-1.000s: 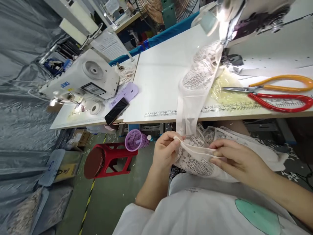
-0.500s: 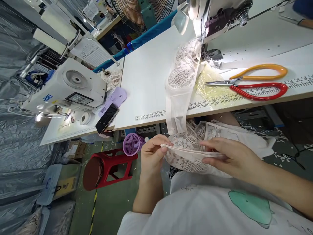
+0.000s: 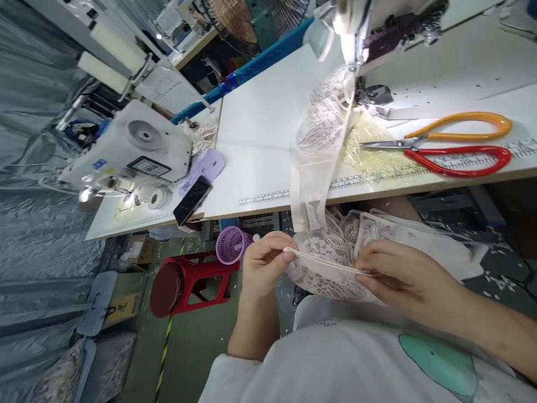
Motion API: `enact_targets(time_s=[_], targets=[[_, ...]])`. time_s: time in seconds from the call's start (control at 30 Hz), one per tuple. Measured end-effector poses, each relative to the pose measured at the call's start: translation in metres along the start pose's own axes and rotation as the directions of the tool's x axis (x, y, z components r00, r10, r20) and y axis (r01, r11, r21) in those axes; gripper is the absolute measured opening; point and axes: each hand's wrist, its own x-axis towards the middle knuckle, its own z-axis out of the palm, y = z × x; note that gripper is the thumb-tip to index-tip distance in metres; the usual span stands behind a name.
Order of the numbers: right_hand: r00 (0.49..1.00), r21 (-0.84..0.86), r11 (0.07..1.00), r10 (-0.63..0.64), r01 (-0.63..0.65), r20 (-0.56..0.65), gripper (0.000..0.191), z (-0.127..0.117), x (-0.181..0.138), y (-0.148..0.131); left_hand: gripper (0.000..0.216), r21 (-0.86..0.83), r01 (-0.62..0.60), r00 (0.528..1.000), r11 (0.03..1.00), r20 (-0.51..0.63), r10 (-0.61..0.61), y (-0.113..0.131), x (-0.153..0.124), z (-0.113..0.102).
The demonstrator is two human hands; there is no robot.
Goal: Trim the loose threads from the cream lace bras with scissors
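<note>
Between my hands a pale lace bra [image 3: 321,249] is stretched by its edge band, above my lap. My left hand [image 3: 268,260] pinches the left end of the band between thumb and fingers. Farther right, my right hand [image 3: 398,274] grips the same band, thumb below and fingers above. A joined run of lace and sheer fabric [image 3: 312,173] hangs over the table edge and leads up to the sewing machine [image 3: 356,61], where its far end lies by the needle. More pale fabric [image 3: 428,240] rests on my lap, beyond my right hand.
Scissors [image 3: 457,143] with orange and red handles lie on the white table [image 3: 260,134] beside yellow plastic film [image 3: 364,140]. Leftward are a phone [image 3: 192,200], a second sewing machine [image 3: 138,140], a purple basket [image 3: 230,245] and a red stool [image 3: 201,280].
My right hand has closed its fingers more on the band and draws it tauter. The whole view has shifted slightly, with the table appearing farther right.
</note>
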Motion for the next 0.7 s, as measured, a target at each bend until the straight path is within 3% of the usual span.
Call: enact_targets(time_s=[0.2,0.33,0.43,0.57,0.63,0.7], targets=[[0.996,0.116,0.990,0.074,-0.078,0.043,0.010,0.001,-0.005,0.007,0.023,-0.002,0.211,0.971,0.977,-0.114,-0.210,0.003,-0.004,0.011],[0.994,0.133,0.986,0.092,-0.100,0.062,0.009,-0.002,-0.007,0.012,0.025,-0.032,0.238,0.963,0.971,-0.126,-0.240,0.005,-0.001,0.020],[0.968,0.080,0.984,0.138,-0.158,0.212,0.013,-0.013,-0.008,0.017,0.021,-0.006,0.211,0.966,0.977,-0.150,-0.209,0.004,0.002,0.032],[0.923,-0.045,0.984,0.175,-0.170,0.342,0.014,-0.036,-0.002,0.023,0.018,-0.022,0.073,0.989,0.997,-0.131,-0.076,0.000,0.004,0.049],[0.941,-0.082,0.984,0.177,-0.160,0.287,0.017,-0.046,0.005,0.021,0.026,-0.036,0.021,0.996,0.999,-0.086,-0.024,-0.001,0.004,0.057],[0.974,-0.089,0.984,0.166,-0.153,0.153,0.020,-0.053,0.017,0.013,0.030,-0.026,-0.011,0.998,1.000,-0.060,0.009,-0.001,0.005,0.063]])
